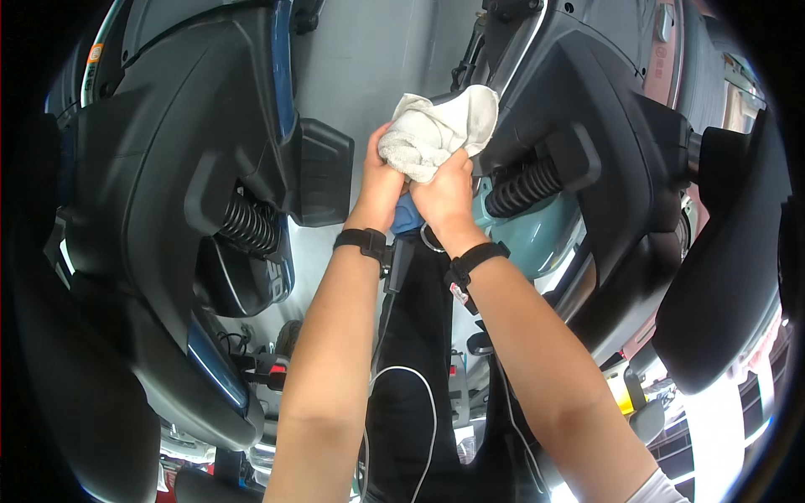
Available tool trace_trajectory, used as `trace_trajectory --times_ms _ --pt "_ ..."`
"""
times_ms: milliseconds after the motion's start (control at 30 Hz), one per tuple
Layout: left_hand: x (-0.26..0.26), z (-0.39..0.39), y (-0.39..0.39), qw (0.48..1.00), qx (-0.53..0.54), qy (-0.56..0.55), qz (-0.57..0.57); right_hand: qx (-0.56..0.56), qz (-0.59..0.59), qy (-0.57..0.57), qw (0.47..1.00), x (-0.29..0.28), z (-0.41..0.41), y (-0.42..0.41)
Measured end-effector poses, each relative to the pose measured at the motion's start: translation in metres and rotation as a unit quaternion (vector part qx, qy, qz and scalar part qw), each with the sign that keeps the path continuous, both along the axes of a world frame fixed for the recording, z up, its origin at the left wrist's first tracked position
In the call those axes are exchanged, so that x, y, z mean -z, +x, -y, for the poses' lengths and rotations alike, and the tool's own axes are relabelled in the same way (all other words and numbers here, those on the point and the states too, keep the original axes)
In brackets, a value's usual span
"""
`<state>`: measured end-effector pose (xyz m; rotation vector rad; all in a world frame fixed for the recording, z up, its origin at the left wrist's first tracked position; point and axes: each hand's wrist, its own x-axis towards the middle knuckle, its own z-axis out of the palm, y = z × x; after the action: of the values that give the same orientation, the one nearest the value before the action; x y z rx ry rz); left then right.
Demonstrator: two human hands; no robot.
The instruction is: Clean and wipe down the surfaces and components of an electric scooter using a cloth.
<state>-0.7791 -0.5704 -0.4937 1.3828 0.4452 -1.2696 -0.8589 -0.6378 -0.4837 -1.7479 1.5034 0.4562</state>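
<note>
A white cloth (434,129), bunched and folded, is held between both hands in the upper middle of the view. My left hand (380,188) grips its left side, with the thumb along the edge. My right hand (448,185) closes on its lower right part. A blue cloth-like thing (407,214) shows just under the hands, and whether a hand holds it cannot be told. Both wrists wear black straps with small devices. Part of a teal scooter fender (534,232) lies to the right of the hands.
A black and blue scooter (170,157) with a coil spring (248,223) stands close on the left. On the right, another scooter's black body (604,126) and coil spring (525,188) stand near my right forearm. A white cable (434,415) hangs over my dark trousers. Grey floor lies between them.
</note>
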Motion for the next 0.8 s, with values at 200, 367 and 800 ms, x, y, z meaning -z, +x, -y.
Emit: trace_trajectory --times_ms 200,367,800 --pt "-0.004 -0.028 -0.027 0.992 -0.054 0.026 -0.113 0.030 0.070 0.037 0.996 -0.001 -0.010 -0.021" --pt "-0.014 -0.068 -0.055 0.978 -0.095 -0.013 -0.187 0.062 0.084 0.228 0.968 -0.018 -0.013 -0.043" --pt "-0.027 0.035 0.004 0.993 -0.028 -0.088 0.073 0.000 0.274 0.091 0.957 -0.031 0.056 -0.019"
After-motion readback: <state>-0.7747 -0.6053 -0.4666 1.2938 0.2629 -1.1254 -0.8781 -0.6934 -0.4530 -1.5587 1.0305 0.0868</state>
